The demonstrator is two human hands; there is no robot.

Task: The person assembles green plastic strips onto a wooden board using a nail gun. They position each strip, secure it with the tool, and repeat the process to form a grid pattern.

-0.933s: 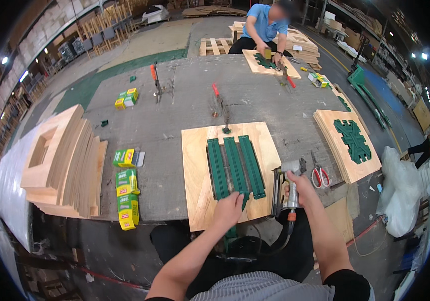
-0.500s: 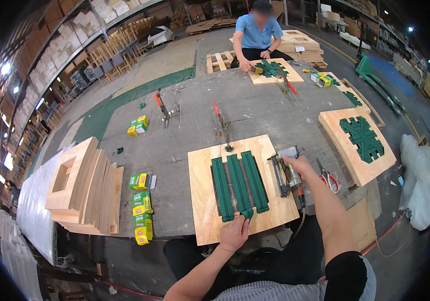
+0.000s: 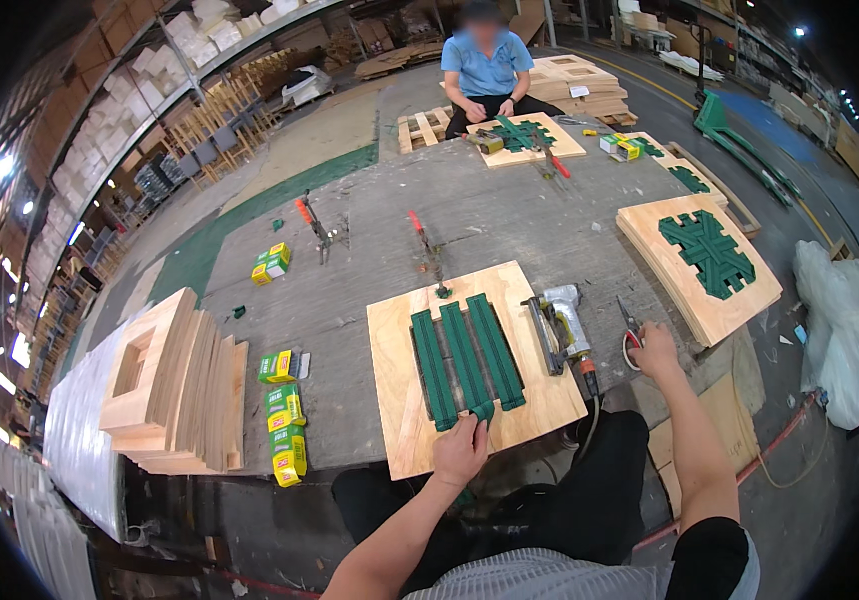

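Across pale wooden board, three green straps.

Green webbing, perhaps black-striped, pale wooden panel, red-handled scissors

Extends both bare forearms forward and inward, pinching in front with the bare left hand and curling the bare right hand farther out, back upward.
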